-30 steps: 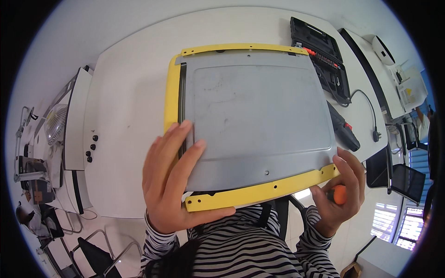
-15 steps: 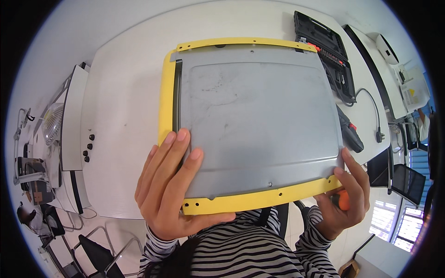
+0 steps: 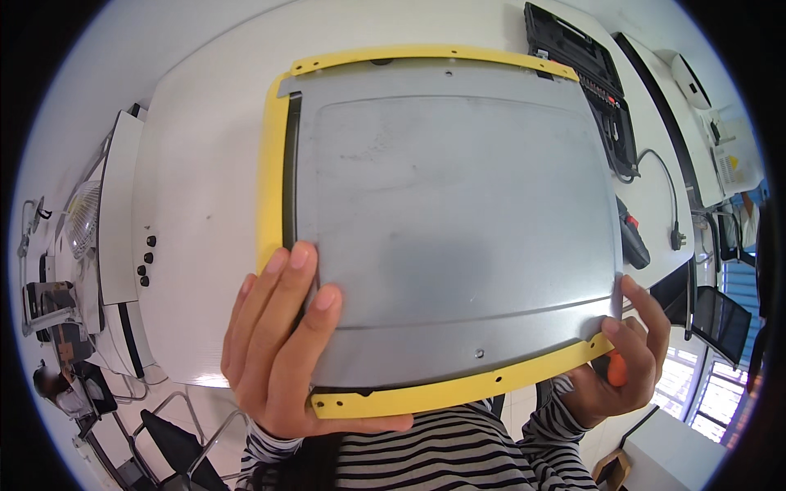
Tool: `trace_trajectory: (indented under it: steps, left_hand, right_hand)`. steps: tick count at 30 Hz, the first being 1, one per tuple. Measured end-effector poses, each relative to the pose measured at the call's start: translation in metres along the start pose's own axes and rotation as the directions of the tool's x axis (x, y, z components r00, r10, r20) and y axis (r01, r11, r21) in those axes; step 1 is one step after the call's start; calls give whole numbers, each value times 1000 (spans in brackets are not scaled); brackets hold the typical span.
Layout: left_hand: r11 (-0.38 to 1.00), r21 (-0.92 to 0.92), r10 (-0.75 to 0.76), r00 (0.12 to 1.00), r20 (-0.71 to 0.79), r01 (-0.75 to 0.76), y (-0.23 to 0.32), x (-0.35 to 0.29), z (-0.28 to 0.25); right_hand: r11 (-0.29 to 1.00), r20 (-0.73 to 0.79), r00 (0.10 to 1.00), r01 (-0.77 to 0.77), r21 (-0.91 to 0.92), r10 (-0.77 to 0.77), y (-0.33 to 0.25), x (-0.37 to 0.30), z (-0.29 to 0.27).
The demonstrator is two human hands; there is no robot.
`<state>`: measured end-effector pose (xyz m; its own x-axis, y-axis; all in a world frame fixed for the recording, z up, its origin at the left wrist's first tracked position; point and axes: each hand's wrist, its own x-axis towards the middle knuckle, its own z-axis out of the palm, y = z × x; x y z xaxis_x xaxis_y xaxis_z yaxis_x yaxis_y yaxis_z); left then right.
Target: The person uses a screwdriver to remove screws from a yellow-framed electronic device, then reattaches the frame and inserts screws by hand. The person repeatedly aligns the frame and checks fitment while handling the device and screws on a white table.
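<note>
A boxy metal case [image 3: 458,213] with a grey panel and yellow edges faces me, raised at the near side of the table. My left hand [image 3: 278,352] grips its near left corner, fingers lying over the panel and thumb under the yellow rim. At the near right corner, my right hand [image 3: 630,352] pinches the rim. An orange handle [image 3: 616,370] shows inside the right palm; the rest of that tool is hidden. Small holes run along both yellow flanges, and a dark gap lies beside the left yellow side.
On the white table [image 3: 196,188], several small black knob-like parts [image 3: 146,266] lie at left. An open black tool case [image 3: 573,41] stands at the far right. Nearer are a black-and-red power tool [image 3: 633,237] and a plug [image 3: 678,239] on its cable. Chairs [image 3: 720,315] stand beyond.
The case looks larger and closer, its near edge lower in view and its left side shifted left. Both hands keep their grip and move with it. The table items shift slightly in view.
</note>
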<state>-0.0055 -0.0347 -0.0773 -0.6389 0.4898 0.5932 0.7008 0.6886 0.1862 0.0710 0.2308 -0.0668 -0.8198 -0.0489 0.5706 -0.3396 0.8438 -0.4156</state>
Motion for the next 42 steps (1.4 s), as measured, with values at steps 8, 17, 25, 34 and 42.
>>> trace_trajectory:
  steps: [8, 17, 25, 34, 42]
  left_hand:
    - [997, -37, -68, 995, 66, 70, 8, -2, -6]
    - [997, -62, 45, 995, 85, -40, 2, 9, -10]
    - [714, -680, -204, 979, 26, 167, -23, -16, 18]
    - [790, -598, -190, 981, -25, 138, -17, -13, 12]
    - [834, -543, -156, 986, -61, 98, -17, -11, 9]
  right_hand:
    - [990, 69, 996, 47, 137, -57, 5, 5, -3]
    - [1000, -46, 999, 23, 15, -22, 3, 5, 1]
    - [935, -189, 932, -263, 239, 310, -1, -8, 14]
    - [947, -182, 943, -237, 216, 278, -4, -9, 14]
    - [959, -197, 947, -220, 178, 254, -5, -10, 16]
